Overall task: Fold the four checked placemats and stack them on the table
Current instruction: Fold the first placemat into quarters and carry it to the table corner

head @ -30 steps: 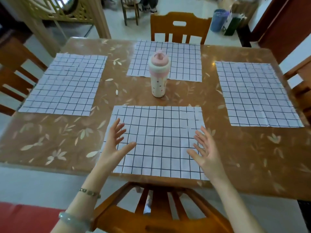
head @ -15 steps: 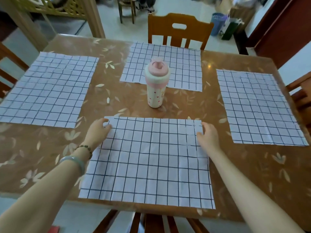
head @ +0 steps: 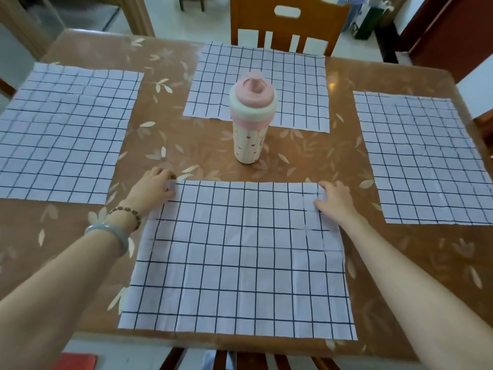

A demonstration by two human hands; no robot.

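Brown and glossy, printed with pale leaves, the table (head: 208, 156) carried four thin white cloths ruled in dark squares, all spread flat and none folded yet. The near placemat (head: 240, 257) lay straight ahead of us, its front edge along the table's near side and its far edge running left to right just short of a pink-capped bottle (head: 252, 121) that stood upright in the middle. We had both hands at that far edge, one to a corner. Our left hand (head: 153, 184), with a pale bangle (head: 112, 233) at the wrist, curled its fingers over the far left corner. Our right hand (head: 334, 197) pinched the far right corner between thumb and fingers. Both stood about equally near the cloth, so we judged the coming fold would bring the far edge toward us, over the half lying between our forearms. The fabric looked light and limp, with faint creases, and would probably need both corners carried evenly to land square. The left placemat (head: 61, 134) and right placemat (head: 424, 161) lay well apart at either side, and the far placemat (head: 293, 84) lay beyond the bottle, before a wooden chair (head: 288, 25).
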